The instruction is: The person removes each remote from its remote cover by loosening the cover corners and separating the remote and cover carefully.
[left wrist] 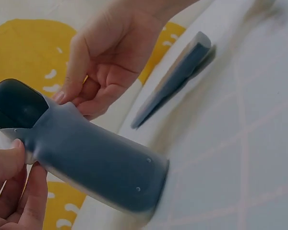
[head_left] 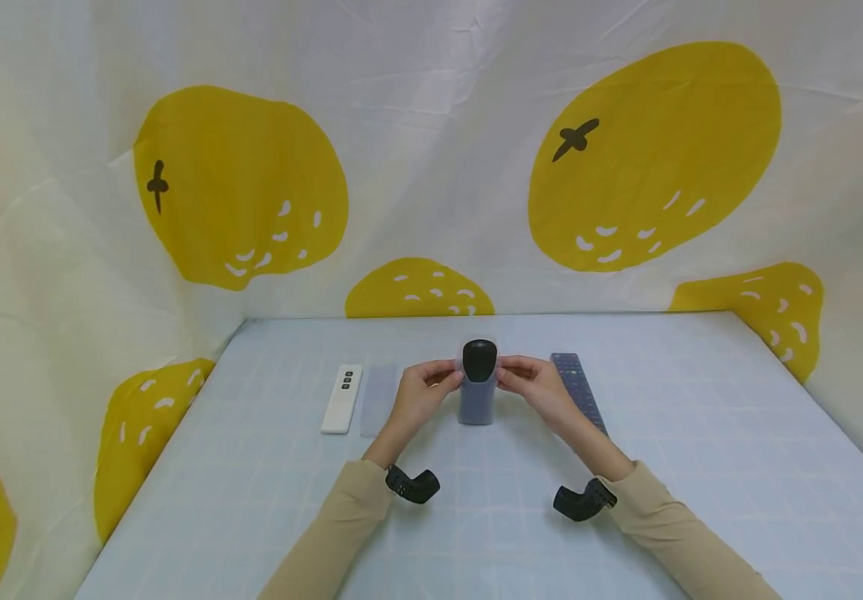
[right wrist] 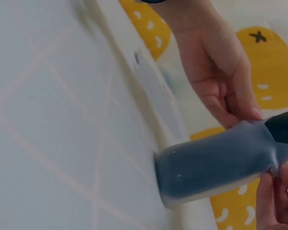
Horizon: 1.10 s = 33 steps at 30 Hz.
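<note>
Head view: black remote [head_left: 479,360] upright mid-table, half inside a translucent silicone sleeve [head_left: 476,402], base touching the cloth. Left hand [head_left: 422,390] and right hand [head_left: 534,383] each pinching the sleeve's upper rim, one per side. White remote [head_left: 343,398] and spare clear sleeve [head_left: 378,397] lying left, dark remote [head_left: 578,387] just right. Likely trouble: uneven pull bunching the rim, or remote tipping sideways from the narrow base.
</note>
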Available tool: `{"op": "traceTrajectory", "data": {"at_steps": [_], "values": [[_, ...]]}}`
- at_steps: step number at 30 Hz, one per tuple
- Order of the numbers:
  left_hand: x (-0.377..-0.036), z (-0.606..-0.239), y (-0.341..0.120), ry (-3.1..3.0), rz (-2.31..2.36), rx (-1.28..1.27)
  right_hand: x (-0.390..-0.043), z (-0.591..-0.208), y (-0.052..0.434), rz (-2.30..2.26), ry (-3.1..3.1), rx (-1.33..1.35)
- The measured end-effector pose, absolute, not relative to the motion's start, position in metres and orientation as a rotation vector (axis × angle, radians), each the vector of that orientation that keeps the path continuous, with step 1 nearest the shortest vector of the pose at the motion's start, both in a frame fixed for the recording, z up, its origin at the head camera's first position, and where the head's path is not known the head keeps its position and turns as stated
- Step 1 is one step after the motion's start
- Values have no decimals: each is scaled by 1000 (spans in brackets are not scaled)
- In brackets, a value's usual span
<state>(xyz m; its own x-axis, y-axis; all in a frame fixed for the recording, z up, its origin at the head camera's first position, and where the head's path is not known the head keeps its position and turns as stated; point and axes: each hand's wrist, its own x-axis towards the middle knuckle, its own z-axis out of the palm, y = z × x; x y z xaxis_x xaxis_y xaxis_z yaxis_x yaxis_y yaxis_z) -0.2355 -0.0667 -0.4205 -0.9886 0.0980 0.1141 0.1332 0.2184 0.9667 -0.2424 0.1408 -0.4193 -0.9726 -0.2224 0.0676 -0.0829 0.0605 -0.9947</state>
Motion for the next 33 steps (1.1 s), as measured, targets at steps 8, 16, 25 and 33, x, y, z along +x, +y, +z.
{"op": "traceTrajectory", "data": {"at_steps": [8, 16, 25, 33], "values": [[-236, -421, -64, -2412, -1934, -259, -238, -421, 136, -2022, 2369, -258], [-230, -429, -65, -2414, -1956, -226, -233, -427, 132, -2001, 2417, -261], [-224, -430, -62, -2437, -1956, -193, -229, -432, 131, -1897, 2543, -285], [-216, -422, -62, -2412, -1998, -215, -230, -432, 134, -1930, 2408, -293]]}}
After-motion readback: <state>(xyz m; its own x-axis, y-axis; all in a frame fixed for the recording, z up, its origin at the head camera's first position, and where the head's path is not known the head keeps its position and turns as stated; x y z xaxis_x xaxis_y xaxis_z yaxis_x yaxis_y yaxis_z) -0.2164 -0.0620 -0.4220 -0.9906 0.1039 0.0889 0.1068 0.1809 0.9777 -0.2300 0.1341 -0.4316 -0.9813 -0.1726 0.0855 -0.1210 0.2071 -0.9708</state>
